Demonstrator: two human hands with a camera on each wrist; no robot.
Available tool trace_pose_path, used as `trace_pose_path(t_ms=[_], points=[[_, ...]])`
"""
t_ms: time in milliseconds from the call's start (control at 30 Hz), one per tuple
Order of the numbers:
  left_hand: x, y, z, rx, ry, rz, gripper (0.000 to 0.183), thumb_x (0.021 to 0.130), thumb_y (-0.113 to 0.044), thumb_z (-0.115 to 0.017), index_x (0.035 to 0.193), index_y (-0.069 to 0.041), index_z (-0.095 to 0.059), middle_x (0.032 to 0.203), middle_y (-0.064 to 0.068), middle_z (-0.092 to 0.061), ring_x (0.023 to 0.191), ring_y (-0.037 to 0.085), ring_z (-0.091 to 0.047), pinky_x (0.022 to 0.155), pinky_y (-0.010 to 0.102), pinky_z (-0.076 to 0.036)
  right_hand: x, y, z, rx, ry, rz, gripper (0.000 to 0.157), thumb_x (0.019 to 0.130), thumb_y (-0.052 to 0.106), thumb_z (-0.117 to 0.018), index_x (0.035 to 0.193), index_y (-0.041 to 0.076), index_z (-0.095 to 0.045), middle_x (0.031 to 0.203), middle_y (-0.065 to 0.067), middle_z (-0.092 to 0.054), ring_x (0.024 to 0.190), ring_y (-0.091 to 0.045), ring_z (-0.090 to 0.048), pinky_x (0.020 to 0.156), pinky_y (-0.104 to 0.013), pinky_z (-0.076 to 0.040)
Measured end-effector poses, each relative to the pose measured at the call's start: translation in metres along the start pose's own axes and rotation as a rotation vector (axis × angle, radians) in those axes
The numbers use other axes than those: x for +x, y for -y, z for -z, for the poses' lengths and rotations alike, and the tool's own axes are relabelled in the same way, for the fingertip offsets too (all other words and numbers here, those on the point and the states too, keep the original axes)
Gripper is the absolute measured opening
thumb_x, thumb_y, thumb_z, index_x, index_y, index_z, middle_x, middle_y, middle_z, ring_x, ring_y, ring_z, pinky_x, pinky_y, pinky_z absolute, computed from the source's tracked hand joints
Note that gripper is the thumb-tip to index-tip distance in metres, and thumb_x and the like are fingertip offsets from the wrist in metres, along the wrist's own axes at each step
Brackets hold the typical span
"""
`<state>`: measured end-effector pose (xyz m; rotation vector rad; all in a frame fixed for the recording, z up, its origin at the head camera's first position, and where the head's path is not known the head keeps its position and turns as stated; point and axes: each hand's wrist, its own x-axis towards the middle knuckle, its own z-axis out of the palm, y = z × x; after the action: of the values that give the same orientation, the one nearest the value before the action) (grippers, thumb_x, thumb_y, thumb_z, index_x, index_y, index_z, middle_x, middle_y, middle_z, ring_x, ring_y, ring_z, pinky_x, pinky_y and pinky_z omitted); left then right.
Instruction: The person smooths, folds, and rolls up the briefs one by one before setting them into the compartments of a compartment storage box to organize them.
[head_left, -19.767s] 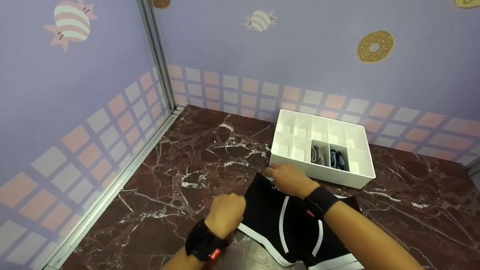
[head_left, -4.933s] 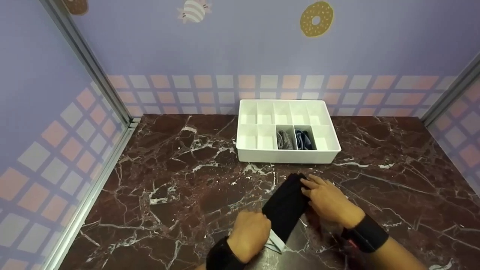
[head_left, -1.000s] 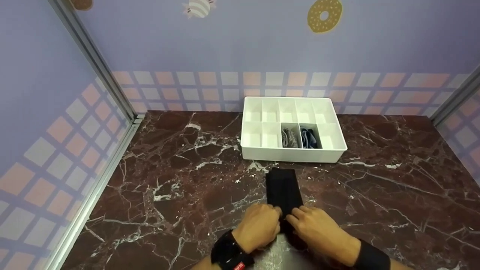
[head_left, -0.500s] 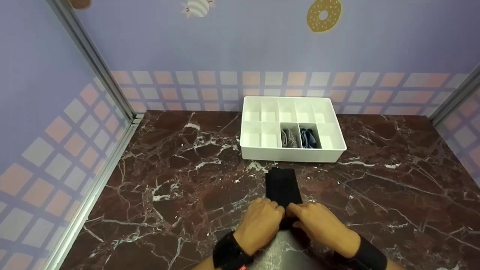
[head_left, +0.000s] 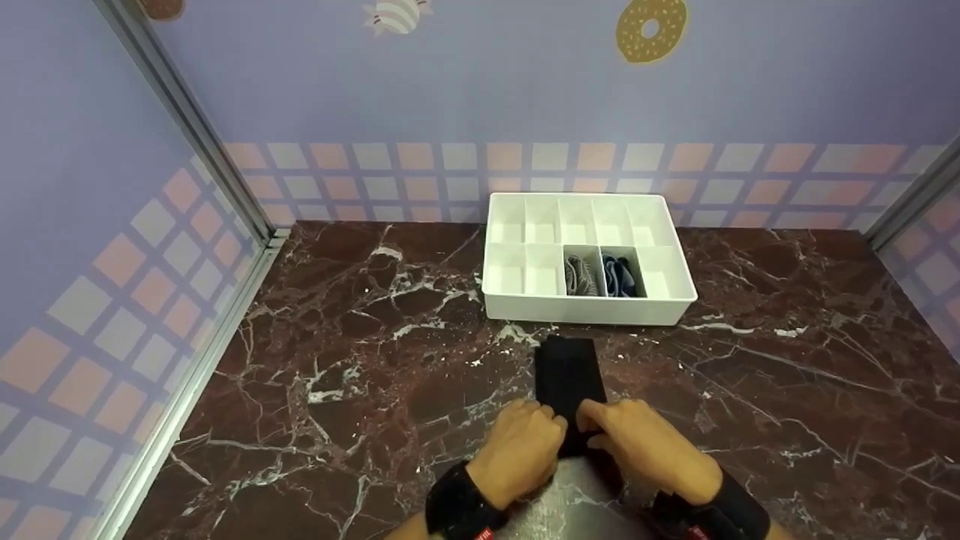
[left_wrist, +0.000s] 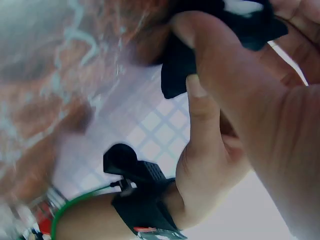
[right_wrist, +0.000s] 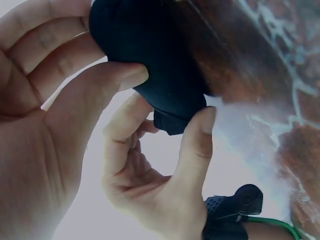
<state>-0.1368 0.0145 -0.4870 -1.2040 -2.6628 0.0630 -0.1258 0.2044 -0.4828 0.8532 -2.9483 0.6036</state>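
A pair of black boxer briefs point(head_left: 568, 367), folded into a narrow strip, lies on the marble-patterned tabletop with its far end toward the box. My left hand point(head_left: 523, 450) pinches the left side of its near end. Facing it, my right hand point(head_left: 645, 446) pinches the right side, thumb and fingers bent. In the right wrist view the near end of the black cloth point(right_wrist: 150, 55) looks rounded and rolled over, with both thumbs pressed against it. The left wrist view shows a bit of white on the cloth point(left_wrist: 180, 75) among the fingers.
Beyond the strip stands a white divided box point(head_left: 589, 309) against the back wall. Two front compartments hold rolled garments, one grey striped point(head_left: 580, 276) and one dark blue point(head_left: 619, 277). A metal-framed side wall point(head_left: 199, 135) rises at the left.
The briefs, earlier spread flat, then folded into a strip, now have their near end gripped by both hands. Over the last second the hands have shifted only slightly at that end.
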Motion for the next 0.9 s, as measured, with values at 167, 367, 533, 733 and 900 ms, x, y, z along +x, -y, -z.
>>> trace_pose_path(t_ms=[167, 367, 533, 733, 900], points=[[0.003, 0.004, -0.002, -0.110, 0.052, -0.001, 0.009, 0.074, -0.024, -0.066, 0.076, -0.015, -0.067, 0.073, -0.002, -0.059, 0.068, 0.015, -0.054, 0.066, 0.027, -0.043, -0.002, -0.003, 0.001, 0.058, -0.012, -0.012, 0.019, 0.075, 0.014, -0.073, 0.085, 0.017, -0.057, 0.071, 0.006, -0.062, 0.062, -0.010, -0.060, 0.054, -0.026, -0.047], [0.004, 0.011, -0.001, -0.316, 0.103, 0.067, 0.012, 0.084, -0.020, -0.058, 0.078, -0.013, -0.067, 0.081, -0.004, -0.052, 0.069, 0.012, -0.052, 0.070, 0.028, -0.045, -0.002, -0.003, -0.001, 0.079, -0.079, -0.035, 0.018, 0.074, 0.008, -0.074, 0.078, 0.018, -0.060, 0.075, 0.008, -0.056, 0.067, -0.008, -0.056, 0.058, -0.026, -0.047], [0.003, 0.014, -0.001, -0.329, 0.089, 0.103, 0.024, 0.089, -0.032, -0.058, 0.079, -0.013, -0.067, 0.087, -0.007, -0.043, 0.074, 0.010, -0.047, 0.074, 0.028, -0.045, -0.002, -0.002, -0.003, 0.032, -0.140, -0.042, 0.018, 0.071, 0.006, -0.075, 0.075, 0.018, -0.064, 0.076, 0.008, -0.053, 0.068, -0.007, -0.054, 0.061, -0.026, -0.048], [0.010, 0.013, -0.007, -0.188, -0.008, 0.120, 0.023, 0.086, -0.038, -0.060, 0.087, -0.019, -0.073, 0.080, -0.007, -0.055, 0.074, 0.012, -0.046, 0.068, 0.026, -0.035, 0.001, -0.002, -0.005, -0.095, -0.205, -0.046, 0.016, 0.068, 0.005, -0.076, 0.075, 0.016, -0.067, 0.074, 0.007, -0.060, 0.069, -0.011, -0.056, 0.063, -0.029, -0.049], [0.014, 0.012, -0.011, -0.179, -0.077, 0.211, 0.018, 0.079, -0.039, -0.067, 0.085, -0.022, -0.068, 0.078, -0.007, -0.065, 0.070, 0.010, -0.055, 0.065, 0.025, -0.034, 0.001, -0.002, -0.004, -0.123, -0.193, -0.034, 0.011, 0.071, 0.008, -0.075, 0.077, 0.016, -0.070, 0.076, 0.006, -0.064, 0.071, -0.014, -0.061, 0.063, -0.031, -0.051]])
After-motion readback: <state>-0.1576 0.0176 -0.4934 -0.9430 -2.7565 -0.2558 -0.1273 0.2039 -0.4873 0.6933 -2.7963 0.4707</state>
